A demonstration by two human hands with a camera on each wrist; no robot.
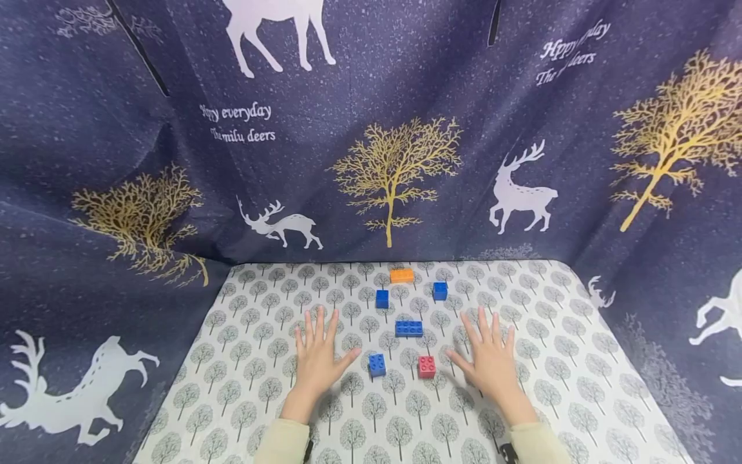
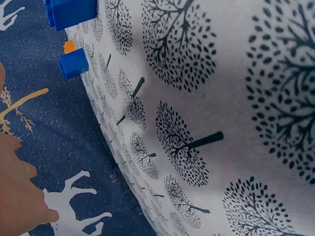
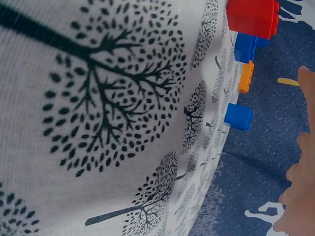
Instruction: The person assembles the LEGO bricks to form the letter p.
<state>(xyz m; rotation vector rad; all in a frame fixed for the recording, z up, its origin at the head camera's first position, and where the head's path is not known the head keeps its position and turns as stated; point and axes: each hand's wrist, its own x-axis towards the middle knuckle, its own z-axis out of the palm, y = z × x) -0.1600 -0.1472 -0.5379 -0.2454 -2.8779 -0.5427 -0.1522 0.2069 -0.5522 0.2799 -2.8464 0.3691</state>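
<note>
Both hands are spread with fingers straight, palms down over the cloth-covered table, and neither holds anything. My left hand (image 1: 319,362) is left of a square blue toy brick (image 1: 377,365), its thumb pointing toward it without touching. On the other side, my right hand (image 1: 491,362) has its thumb near a red toy brick (image 1: 426,367), a small gap between them. Between and beyond the hands lie a long blue brick (image 1: 408,329), two smaller blue bricks (image 1: 382,299) and an orange brick (image 1: 402,276) near the far edge. Both wrist views show part of each hand at the border.
A pale cloth (image 1: 255,367) printed with grey trees covers the table. Behind it and at both sides hangs a dark blue curtain (image 1: 359,84) with white deer and golden trees. The table's far edge (image 1: 481,261) meets this curtain.
</note>
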